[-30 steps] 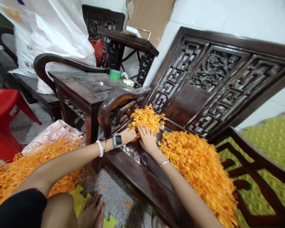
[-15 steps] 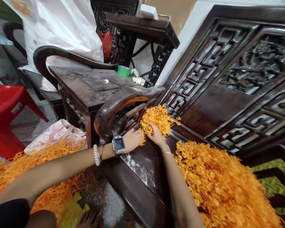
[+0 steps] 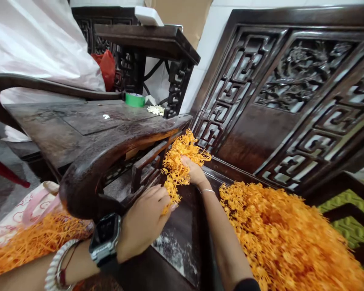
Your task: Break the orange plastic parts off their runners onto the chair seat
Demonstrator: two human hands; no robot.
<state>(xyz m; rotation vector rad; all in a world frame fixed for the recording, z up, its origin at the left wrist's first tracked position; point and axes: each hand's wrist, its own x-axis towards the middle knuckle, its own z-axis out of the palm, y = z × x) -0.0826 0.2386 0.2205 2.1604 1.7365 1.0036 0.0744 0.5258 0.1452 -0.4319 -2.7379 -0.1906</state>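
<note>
A bunch of orange plastic flower-like pieces (image 3: 182,155) lies at the back corner of the dark wooden seat (image 3: 185,210), against the armrest. My right hand (image 3: 192,169) is closed on the bunch's near side, its fingertips partly sunk among the pieces. Nearer to me, my left hand (image 3: 145,220), with a watch on the wrist, pinches the trailing lower end of the same bunch. The stretch between both hands hangs together as a tangled strand. To the right, a large heap of similar orange pieces (image 3: 285,238) covers the seat.
The curved armrest (image 3: 87,173) rises left of the hands. Beyond it, a side table (image 3: 69,125) bears green tape (image 3: 135,100) and small white pieces (image 3: 155,110). A carved backrest (image 3: 242,133) stands behind the seat. Orange strands (image 3: 42,238) and a printed bag (image 3: 27,206) are at lower left.
My left hand has come back towards me, drawing the bunch's lower end out into a longer strand. My right hand stays in the bunch. The view has moved closer and turned right.
</note>
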